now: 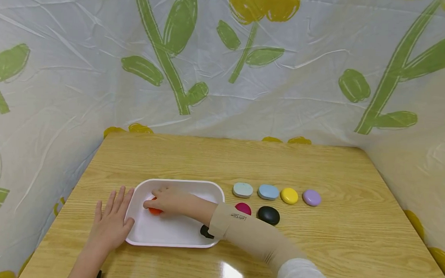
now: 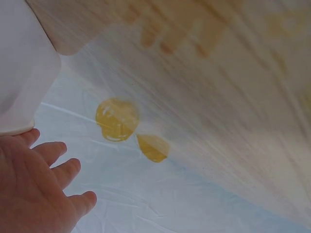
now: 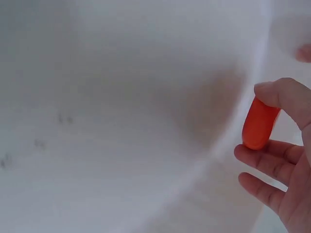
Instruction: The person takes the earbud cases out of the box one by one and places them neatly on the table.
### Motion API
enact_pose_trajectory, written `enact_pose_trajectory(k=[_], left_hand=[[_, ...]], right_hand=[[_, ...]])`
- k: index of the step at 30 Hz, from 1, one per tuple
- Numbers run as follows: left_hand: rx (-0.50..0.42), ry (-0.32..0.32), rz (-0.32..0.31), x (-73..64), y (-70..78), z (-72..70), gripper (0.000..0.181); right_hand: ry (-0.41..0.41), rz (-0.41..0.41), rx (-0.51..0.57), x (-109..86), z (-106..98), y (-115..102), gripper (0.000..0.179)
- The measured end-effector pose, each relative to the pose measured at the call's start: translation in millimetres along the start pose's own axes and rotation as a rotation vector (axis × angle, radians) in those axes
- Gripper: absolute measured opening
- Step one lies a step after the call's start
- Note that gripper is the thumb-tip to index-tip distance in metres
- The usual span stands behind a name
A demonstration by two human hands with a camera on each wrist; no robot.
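Observation:
Inside a white tray (image 1: 177,241), toward its left end, my right hand (image 1: 175,201) pinches an orange, smooth, rounded soap bar (image 1: 155,211). In the right wrist view, the thumb is on one end of the orange soap bar (image 3: 261,124) and the fingers are at the other. My left hand (image 1: 108,227) lies with spread, straight fingers beside the tray's left wall, its thumb right at the rim. The left wrist view has these fingers (image 2: 65,172) near the white wall of the tray (image 2: 24,73).
Right of the tray, a pale green bar (image 1: 242,190), a blue bar (image 1: 268,192), a yellow round piece (image 1: 289,196) and a purple one (image 1: 312,197) form a row. Nearer are a magenta piece (image 1: 243,208), partly behind the right sleeve, and a black one (image 1: 269,215). Flowered sheeting (image 1: 224,106) surrounds the wooden table (image 1: 352,244).

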State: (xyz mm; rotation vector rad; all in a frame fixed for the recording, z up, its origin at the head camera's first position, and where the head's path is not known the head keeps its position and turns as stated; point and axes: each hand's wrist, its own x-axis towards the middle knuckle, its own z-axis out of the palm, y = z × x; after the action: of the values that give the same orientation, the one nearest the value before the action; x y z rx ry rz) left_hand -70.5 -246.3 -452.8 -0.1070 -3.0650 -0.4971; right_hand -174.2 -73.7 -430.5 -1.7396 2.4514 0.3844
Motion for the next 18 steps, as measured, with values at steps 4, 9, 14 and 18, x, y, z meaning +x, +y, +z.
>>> enact_pose_trajectory(k=[4,9,14,18], left_hand=[[0.001,-0.021,-0.01,1.0,-0.5,0.2,0.07],[-0.003,-0.03,-0.014,1.9,0.1,0.3,0.071],[-0.011,-0.014,-0.014,0.7,1.2,-0.1,0.07],[-0.011,-0.01,-0.015,0.4,1.8,-0.2,0.069]], right_hand=[[0.016,0.003,0.08,-18.3,-19,7,0.041],[0.107,0.023,0.15,-55.2,-43,19,0.042],[0.251,0.034,0.209,-101.6,-50,32,0.039],[0.31,0.079,0.24,-137.4,-40,38,0.039]])
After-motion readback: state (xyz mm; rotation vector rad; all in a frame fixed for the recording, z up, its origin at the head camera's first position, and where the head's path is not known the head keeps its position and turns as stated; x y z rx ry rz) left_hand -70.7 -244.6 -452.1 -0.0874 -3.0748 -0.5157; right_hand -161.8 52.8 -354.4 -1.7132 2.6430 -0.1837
